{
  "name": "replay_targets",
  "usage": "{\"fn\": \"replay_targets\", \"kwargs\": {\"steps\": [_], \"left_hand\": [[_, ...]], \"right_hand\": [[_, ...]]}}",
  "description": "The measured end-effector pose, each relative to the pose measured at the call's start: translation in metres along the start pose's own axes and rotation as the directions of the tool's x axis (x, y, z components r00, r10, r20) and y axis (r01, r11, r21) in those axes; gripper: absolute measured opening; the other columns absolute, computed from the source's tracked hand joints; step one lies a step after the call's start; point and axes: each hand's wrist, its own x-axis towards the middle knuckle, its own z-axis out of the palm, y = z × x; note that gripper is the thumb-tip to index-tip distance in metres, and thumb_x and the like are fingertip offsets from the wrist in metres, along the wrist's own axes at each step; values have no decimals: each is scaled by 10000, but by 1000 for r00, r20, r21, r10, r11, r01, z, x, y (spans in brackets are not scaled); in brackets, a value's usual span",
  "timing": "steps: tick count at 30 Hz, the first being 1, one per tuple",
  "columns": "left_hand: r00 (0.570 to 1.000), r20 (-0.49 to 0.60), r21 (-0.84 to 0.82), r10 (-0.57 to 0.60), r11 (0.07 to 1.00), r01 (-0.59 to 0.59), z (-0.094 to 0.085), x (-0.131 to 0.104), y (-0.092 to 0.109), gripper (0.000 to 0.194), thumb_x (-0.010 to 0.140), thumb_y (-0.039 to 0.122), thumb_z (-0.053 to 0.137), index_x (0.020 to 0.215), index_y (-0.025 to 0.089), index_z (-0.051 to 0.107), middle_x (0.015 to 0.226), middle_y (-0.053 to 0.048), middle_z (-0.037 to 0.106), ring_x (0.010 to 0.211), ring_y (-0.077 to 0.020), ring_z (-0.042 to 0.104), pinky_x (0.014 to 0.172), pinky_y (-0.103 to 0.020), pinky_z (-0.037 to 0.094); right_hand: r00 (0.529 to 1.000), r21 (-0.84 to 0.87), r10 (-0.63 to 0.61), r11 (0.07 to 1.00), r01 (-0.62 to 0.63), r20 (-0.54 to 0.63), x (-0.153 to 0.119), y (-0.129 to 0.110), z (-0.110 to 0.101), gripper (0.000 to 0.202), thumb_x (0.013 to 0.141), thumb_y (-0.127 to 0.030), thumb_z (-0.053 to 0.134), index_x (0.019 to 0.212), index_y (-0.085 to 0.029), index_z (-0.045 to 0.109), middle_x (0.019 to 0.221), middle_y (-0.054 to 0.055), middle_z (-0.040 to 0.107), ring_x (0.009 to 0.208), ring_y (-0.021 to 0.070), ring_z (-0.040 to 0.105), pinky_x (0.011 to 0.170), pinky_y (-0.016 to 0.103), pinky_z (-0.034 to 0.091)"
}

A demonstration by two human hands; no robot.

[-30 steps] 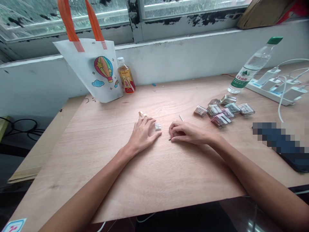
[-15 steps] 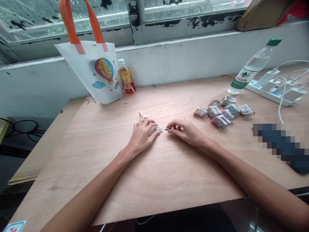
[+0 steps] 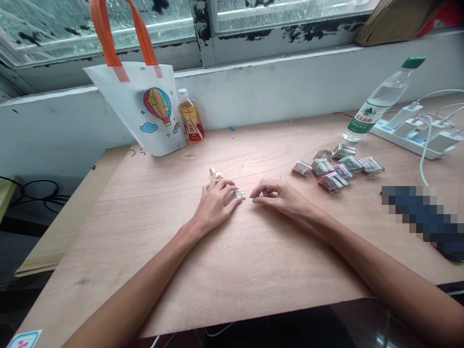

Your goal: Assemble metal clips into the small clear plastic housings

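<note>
My left hand [image 3: 217,203] rests on the table with its thumb and fingers closed around a small clear plastic piece [image 3: 239,194], which looks like the insert of a pencil sharpener. Just to the right, my right hand [image 3: 272,195] pinches a small dark sliver [image 3: 251,197] between thumb and forefinger. It is mostly hidden by the fingertips, and its exact kind is too small to tell. A narrow gap separates the sliver from the clear piece. Beyond my left hand lies a small cream-coloured piece [image 3: 215,173]. Behind my right hand a thin pale stick [image 3: 282,177] shows.
Several see-through cases like pencil sharpeners [image 3: 322,167] lie piled at the right. Behind them are a tilted water bottle [image 3: 373,106] and a power strip [image 3: 409,137] with cables. A white bag [image 3: 123,106] and a drink bottle [image 3: 190,118] stand at the back left.
The dark sliver shows less between my right fingertips than before. Both hands keep nearly the same place; the whole view has shifted slightly.
</note>
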Motion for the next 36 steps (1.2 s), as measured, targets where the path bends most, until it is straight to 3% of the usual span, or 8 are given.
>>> {"fn": "replay_targets", "kwargs": {"steps": [4,7,17,22,27,33,36], "left_hand": [[1000,5,-1,-7,1000,7,0,0,1,198,965,374,642,1105,241,686,1278,-55,659,1252,-290,529,1012,-463,386],[1000,11,8,-8,1000,8,-1,0,2,213,974,382,625,1123,237,673,1289,-65,653,1257,-297,527,993,-462,390],[999,-9,-25,48,999,-48,-2,-2,4,222,984,376,619,1150,232,653,1288,-62,666,1248,-276,543,1030,-451,362],[990,-99,-83,101,991,-109,-1,-3,10,249,981,353,634,1197,230,621,1254,-58,707,1223,-247,594,1090,-438,330],[979,-157,-130,128,980,-149,2,-4,14,282,979,328,643,1241,230,602,1105,-43,750,1075,-218,661,1078,-429,353],[974,-192,-209,119,965,-159,8,-5,14,306,969,316,663,1259,242,604,982,-16,753,967,-197,680,1049,-426,371],[973,-189,-219,135,960,-176,8,-6,14,294,974,313,655,1256,246,607,989,-20,753,961,-196,682,1043,-426,377]], "right_hand": [[999,-26,-43,999,43,-6,0,4,2,108,900,-235,636,859,-197,728,838,13,632,675,124,483,630,276,386],[999,-20,-40,999,40,-11,0,4,2,91,896,-217,631,864,-195,714,877,19,666,708,130,527,658,280,414],[997,-120,-21,993,12,-72,1,1,-5,109,921,-281,648,915,-196,717,861,20,712,753,156,600,688,300,459],[995,37,28,999,-24,-99,1,-4,1,181,923,-372,668,927,-204,736,931,35,752,871,182,663,774,319,479],[986,285,157,949,-133,-62,0,-11,1,418,854,-438,741,1182,-205,625,841,27,731,705,158,626,629,287,475],[986,286,162,947,-149,-24,0,-18,-1,486,864,-433,738,1254,-202,562,784,10,704,748,169,652,605,263,457],[979,253,202,947,-199,13,0,-21,-2,473,867,-446,735,1239,-200,579,781,3,688,668,144,621,548,246,447]]}}
